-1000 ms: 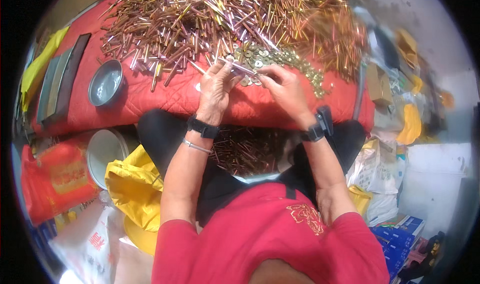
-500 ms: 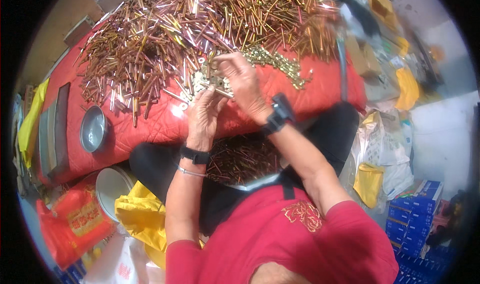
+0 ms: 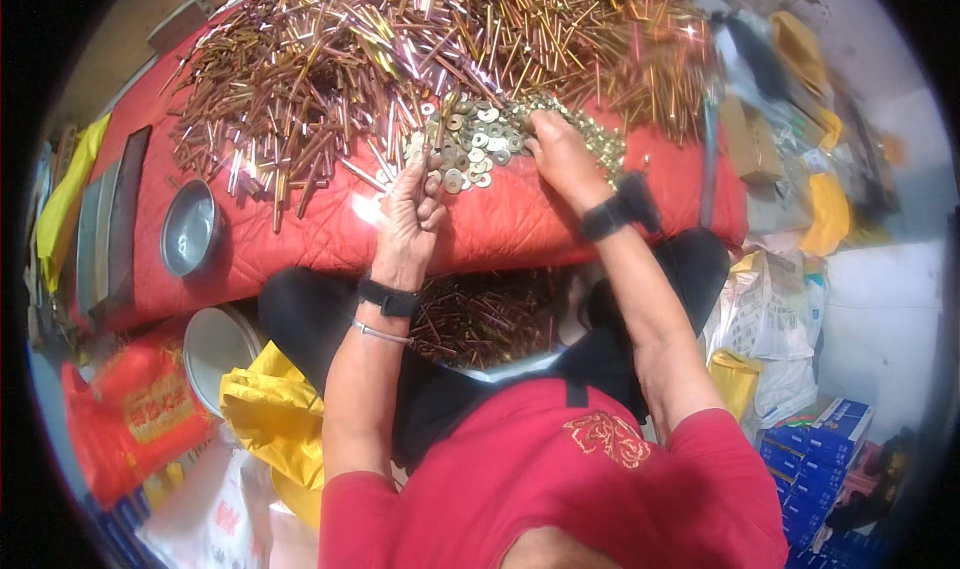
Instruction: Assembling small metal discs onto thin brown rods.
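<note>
My left hand (image 3: 408, 219) is closed, its thumb and fingers pinching a metal bolt (image 3: 429, 147) that stands upright above them. Just to the right of it spreads a heap of flat round washers (image 3: 462, 151). My right hand (image 3: 565, 164) bends its fingers down at the near left edge of a pile of small brass-coloured nuts (image 3: 600, 139). Those fingertips are pressed together, and what lies between them is hidden. Behind both hands rises a large heap of long coppery bolts (image 3: 330, 79).
The red quilted cover (image 3: 320, 239) lies under everything. A grey metal bowl (image 3: 190, 231) sits at the left. Between my legs is a container of more bolts (image 3: 490, 319). Yellow bags (image 3: 270, 409) and a white-rimmed bucket (image 3: 215, 354) stand lower left; blue boxes (image 3: 815, 469) stack lower right.
My right hand has moved right, away from my left hand, to the brass nuts, uncovering the washers. The bolt in my left hand has turned from lying across to upright. The view has shifted slightly.
</note>
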